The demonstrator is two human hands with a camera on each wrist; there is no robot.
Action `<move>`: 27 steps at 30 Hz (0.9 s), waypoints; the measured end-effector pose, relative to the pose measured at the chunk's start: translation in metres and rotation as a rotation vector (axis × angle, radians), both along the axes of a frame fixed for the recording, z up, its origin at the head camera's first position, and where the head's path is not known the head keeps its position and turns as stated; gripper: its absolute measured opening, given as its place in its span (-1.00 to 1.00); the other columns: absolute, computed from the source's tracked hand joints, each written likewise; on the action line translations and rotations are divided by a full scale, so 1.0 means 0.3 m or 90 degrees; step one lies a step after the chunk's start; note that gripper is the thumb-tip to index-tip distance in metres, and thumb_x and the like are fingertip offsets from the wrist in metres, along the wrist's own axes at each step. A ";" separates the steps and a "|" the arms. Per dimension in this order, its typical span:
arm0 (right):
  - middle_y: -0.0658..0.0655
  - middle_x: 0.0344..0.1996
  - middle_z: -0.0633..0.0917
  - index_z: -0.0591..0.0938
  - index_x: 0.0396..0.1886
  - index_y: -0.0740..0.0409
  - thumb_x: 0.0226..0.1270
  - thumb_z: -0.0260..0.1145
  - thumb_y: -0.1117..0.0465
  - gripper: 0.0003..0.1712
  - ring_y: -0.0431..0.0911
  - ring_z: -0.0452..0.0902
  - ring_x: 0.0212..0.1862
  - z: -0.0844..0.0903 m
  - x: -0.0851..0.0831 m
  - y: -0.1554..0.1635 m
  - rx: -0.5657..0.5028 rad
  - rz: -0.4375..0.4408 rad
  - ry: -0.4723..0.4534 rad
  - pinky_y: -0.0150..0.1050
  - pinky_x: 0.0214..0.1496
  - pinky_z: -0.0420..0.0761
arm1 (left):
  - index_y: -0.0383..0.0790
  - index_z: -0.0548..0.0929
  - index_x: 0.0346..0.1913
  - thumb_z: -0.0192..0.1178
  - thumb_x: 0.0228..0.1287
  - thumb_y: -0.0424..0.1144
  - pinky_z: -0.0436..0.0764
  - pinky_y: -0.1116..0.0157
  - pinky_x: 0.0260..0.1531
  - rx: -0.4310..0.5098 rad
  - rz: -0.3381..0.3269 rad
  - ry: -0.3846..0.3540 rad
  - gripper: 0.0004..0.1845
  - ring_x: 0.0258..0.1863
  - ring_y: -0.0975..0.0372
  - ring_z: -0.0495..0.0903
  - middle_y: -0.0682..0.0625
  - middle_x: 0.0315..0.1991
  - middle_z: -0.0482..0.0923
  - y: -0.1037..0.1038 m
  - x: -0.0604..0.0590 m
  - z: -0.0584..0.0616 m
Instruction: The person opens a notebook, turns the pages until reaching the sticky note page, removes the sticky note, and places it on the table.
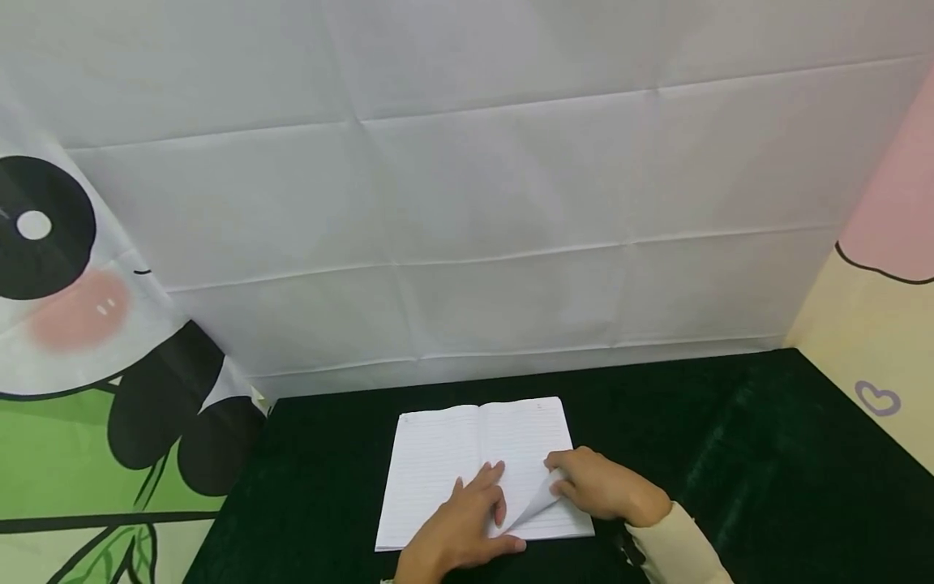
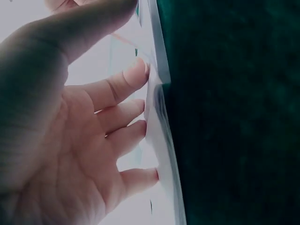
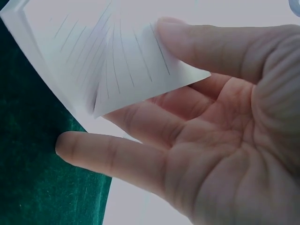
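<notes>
Centrally, an open white lined-paper notebook (image 1: 481, 466) lay flat on the dark green velvety tablecloth (image 1: 730, 454), spine running away from the person. Both hands were on it.

Right hand (image 1: 601, 487): thumb and fingers curled round the lower corner of one lined page (image 1: 536, 503), lifted off the right-hand side of the notebook & curling up toward the spine. Right wrist view: page corner (image 3: 140, 70) sat betw. thumb on top and fingers beneath, a loose pinch; little finger stretched past the notebook's edge over the cloth (image 3: 37, 178). Cream sleeve (image 1: 679, 551) covered that forearm.

Left hand (image 1: 467, 527): laid flat, fingers straight, just left of the pinched corner, approx. over the spine, fingertips pointing away from the person. Left wrist view: fingertips (image 2: 140, 75) pressed on white paper (image 2: 157, 122), holding nothing; cloth (image 2: 234, 117) beyond the page edge.

Behind the notebook, away from both hands: creased white sheet backdrop (image 1: 474, 203). Well left of the left hand: panda-print cloth w/ green leaves (image 1: 80, 324). Well right of the right hand: cream & pink panel w/ small heart outline (image 1: 879, 365).
</notes>
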State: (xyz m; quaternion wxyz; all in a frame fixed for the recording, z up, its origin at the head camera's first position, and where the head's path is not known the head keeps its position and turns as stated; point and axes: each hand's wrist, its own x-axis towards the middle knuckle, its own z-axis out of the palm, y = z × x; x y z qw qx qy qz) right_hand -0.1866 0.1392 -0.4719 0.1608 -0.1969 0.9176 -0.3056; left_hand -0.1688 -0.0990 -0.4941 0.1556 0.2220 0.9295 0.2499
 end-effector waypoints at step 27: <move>0.37 0.57 0.18 -0.18 0.64 0.14 0.28 0.45 0.17 0.20 0.21 0.36 0.44 0.008 0.006 0.022 -0.052 -0.101 -0.031 0.29 0.47 0.29 | -0.45 0.53 0.26 0.34 0.23 -0.13 0.24 -0.37 0.37 -0.050 0.133 0.112 -0.38 0.47 -0.12 0.37 -0.26 0.33 0.53 0.021 -0.014 0.011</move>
